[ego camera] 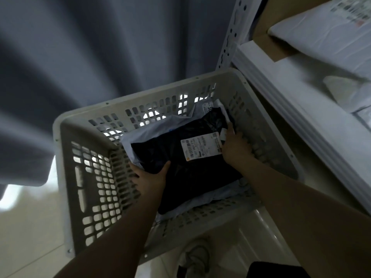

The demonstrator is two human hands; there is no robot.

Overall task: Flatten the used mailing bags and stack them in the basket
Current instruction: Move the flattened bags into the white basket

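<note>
Progress: partway, judged from the stack and the stock on view. A black mailing bag (186,157) with a white shipping label (200,146) is seen inside the perforated plastic basket (96,177), laid on top of at least two pale mailing bags (144,129) already stacked there. The black bag looks fairly flat, though its far end is tilted up against the basket's back wall, so it is judged not yet settled.

The left hand (149,180) is placed at the bag's near left corner: the thumb is laid on top and the fingers (134,177) are spread under the edge, so the corner is pinched. The right hand (233,146) is set at the right edge beside the label, fingers clamped over that edge as far as can be seen; their tips are hidden.

Several white mailing bags (331,37) are noted on the shelf (291,101) to the right, one resting in a cardboard box (267,43). Whether these are used bags awaiting flattening cannot be told. If so, a good part of the task is left.
</note>
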